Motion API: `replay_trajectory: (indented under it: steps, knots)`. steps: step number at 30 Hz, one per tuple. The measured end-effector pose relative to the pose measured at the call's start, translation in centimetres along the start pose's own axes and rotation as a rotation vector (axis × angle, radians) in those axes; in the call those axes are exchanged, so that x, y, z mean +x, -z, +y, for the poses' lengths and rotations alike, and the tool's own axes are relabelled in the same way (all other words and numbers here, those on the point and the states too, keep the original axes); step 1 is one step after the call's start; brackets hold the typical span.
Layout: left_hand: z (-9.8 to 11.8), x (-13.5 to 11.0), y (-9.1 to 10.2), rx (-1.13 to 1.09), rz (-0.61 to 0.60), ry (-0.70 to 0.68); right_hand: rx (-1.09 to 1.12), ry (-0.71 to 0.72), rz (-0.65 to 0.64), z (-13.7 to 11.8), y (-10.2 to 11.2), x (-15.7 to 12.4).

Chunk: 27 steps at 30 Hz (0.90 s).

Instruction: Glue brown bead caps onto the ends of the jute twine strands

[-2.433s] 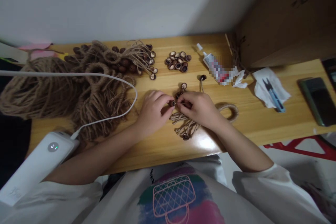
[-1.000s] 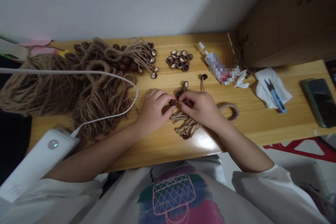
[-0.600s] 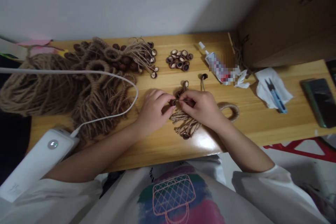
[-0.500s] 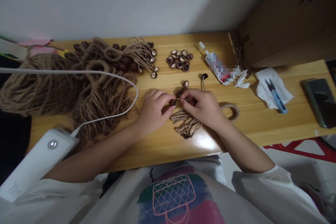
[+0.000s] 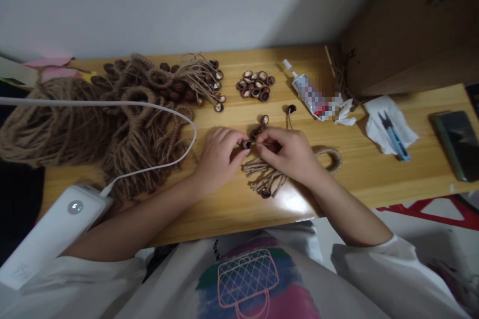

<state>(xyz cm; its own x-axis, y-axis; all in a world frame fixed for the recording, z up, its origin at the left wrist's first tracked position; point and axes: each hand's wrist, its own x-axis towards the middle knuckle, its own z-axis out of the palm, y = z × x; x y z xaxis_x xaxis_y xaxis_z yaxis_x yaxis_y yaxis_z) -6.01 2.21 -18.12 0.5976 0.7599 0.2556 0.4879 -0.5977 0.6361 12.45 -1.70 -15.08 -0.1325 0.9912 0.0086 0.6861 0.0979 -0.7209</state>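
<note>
Between the thumb and fingers of my left hand (image 5: 220, 157) is a brown nut shell (image 5: 246, 144), its hollow side turned toward my right hand. My right hand (image 5: 288, 152) pinches a thin cord close to the shell's opening. Under and beside my right hand lie loose twine ends (image 5: 264, 174) of a tassel, with a wrapped twine ring (image 5: 333, 159) to its right. One shell (image 5: 265, 193) sits at the lower strands and another shell (image 5: 291, 108) caps a cord above my right hand. A pale-faced shell (image 5: 265, 119) rests just above my fingers.
Several hollow shells (image 5: 256, 84) lie grouped behind my hands, near a glue tube (image 5: 310, 94). Blue snips (image 5: 394, 137) rest on white tissue at right, beside a phone (image 5: 456, 144). Twine bundles (image 5: 56, 119) fill the left. A white cable (image 5: 194, 132) runs to a power bank (image 5: 56, 234).
My left hand has turned the shell slightly, so more of its side and its dark opening show. My right hand has barely moved.
</note>
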Motion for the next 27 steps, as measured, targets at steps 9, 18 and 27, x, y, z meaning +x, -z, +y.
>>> replay_trajectory:
  steps: [9, 18, 27]
  knots:
    - [0.03, 0.01, -0.01, 0.013, -0.016, 0.018, -0.035, -0.01, -0.055, 0.14, -0.08, 0.04]
    - [0.1, 0.06, 0.05, 0.016, -0.018, 0.007, 0.001, 0.0, -0.018, 0.11, -0.18, 0.08]
    - [0.08, 0.04, -0.01, 0.026, -0.006, -0.006, 0.036, -0.004, -0.011, 0.16, -0.14, 0.0]
